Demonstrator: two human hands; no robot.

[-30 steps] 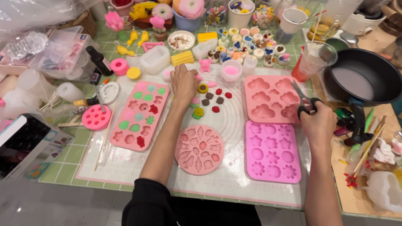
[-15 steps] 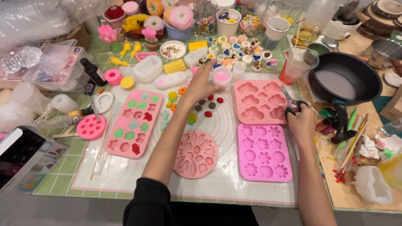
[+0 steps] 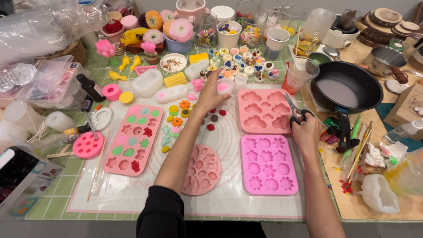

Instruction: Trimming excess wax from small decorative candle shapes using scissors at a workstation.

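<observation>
I see my left hand (image 3: 210, 94) stretched to the upper middle of the frame, its fingers (image 3: 219, 90) grasping a small clear cup of pale pink wax (image 3: 224, 86), just left of the salmon-pink silicone mould with cloud-shaped cavities (image 3: 263, 111). My right hand (image 3: 307, 133) sits right of centre, fingers clenched through the handles of black-handled scissors (image 3: 295, 112), whose blades point up-left over that mould's right edge. Below lies a bright pink flower-cavity mould (image 3: 269, 164) on the white silicone mat (image 3: 132, 194) covering the bench. A black frying pan (image 3: 346, 88) stands at the upper right.
</observation>
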